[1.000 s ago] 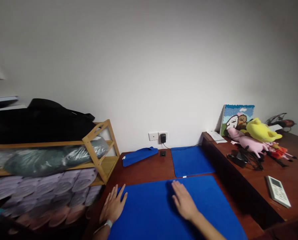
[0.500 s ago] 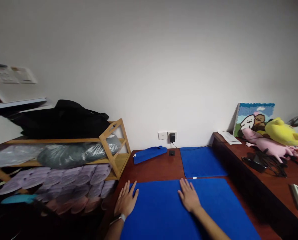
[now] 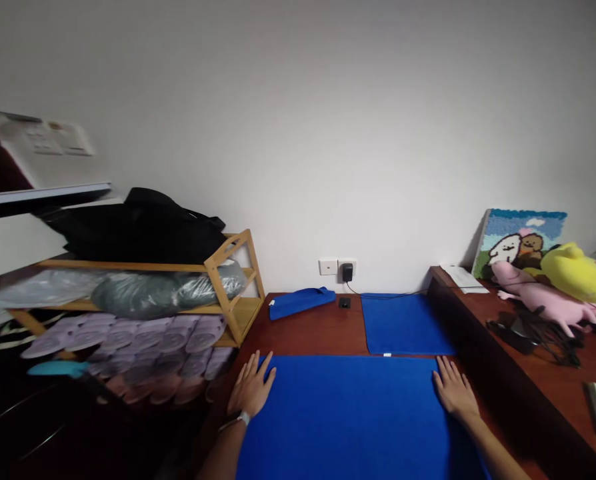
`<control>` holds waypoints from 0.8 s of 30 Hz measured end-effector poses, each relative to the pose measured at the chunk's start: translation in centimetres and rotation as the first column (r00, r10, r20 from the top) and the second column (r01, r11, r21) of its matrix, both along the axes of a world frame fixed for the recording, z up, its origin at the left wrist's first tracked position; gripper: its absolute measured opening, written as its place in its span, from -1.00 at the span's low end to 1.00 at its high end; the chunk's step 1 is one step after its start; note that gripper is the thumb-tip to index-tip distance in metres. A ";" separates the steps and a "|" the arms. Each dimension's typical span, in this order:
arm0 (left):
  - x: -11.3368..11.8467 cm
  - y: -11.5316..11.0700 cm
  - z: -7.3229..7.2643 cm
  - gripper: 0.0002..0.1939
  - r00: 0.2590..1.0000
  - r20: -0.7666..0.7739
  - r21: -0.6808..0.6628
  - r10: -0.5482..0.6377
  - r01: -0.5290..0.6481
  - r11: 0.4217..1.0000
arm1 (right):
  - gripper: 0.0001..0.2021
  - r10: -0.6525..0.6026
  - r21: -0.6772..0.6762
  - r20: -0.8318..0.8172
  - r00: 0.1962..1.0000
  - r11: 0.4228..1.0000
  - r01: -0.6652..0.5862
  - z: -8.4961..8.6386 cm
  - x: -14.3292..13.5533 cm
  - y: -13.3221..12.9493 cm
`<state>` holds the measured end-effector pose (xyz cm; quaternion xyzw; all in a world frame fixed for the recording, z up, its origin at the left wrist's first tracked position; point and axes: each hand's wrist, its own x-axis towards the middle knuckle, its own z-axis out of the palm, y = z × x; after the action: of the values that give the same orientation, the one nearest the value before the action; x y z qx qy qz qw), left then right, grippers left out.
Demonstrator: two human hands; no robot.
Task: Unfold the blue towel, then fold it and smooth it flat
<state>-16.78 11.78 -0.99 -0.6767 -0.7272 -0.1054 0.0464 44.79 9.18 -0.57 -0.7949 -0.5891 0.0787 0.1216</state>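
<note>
Cloth (image 3: 353, 417) reaches under left hand (image 3: 251, 391) and right hand (image 3: 457, 393), both outspread flat.

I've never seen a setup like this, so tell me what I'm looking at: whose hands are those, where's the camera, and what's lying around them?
There's no machine here, just a person's bare left hand and right hand. The view comes from one camera worn on their head, looking forward and down. The hands appear to rest, fingers extended, at the far corners of a large flat blue cloth; neither grasps anything. Beyond it, on the reddish-brown tabletop, lie a smaller flat blue cloth and a narrow folded blue cloth. The raised surface to the right bears a pink plush toy and a yellow plush toy.
</note>
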 end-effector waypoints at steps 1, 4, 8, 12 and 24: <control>0.0 0.0 0.1 -0.34 1.000 0.000 -0.002 0.002 -0.002 1.000 | -0.34 -0.023 -0.005 -0.013 1.000 1.000 0.023 0.9 -0.4 0.1; 0.2 -0.1 0.3 -0.35 1.000 -0.007 -0.010 0.001 -0.001 1.000 | -0.34 -0.104 0.016 -0.047 0.994 0.994 0.105 3.7 -3.7 0.6; 0.5 -0.4 0.9 -0.37 1.000 -0.024 -0.006 0.003 -0.004 1.000 | -0.33 0.069 0.122 -0.064 0.996 0.991 -0.061 5.6 -15.1 0.7; 0.5 -0.5 0.8 -0.37 1.000 -0.017 -0.007 0.001 -0.001 1.000 | -0.38 0.567 0.182 -0.212 0.796 0.823 -0.538 5.2 -30.7 -1.7; -0.5 0.4 -0.8 -0.35 1.000 0.014 0.040 -0.018 0.017 0.999 | -0.36 0.317 -0.038 -0.018 0.948 0.947 -0.318 1.8 -15.1 -0.4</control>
<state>-17.30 12.19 -1.83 -0.6812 -0.7194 -0.1250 0.0536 29.68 8.76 1.20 -0.6916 -0.7069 0.1139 0.0946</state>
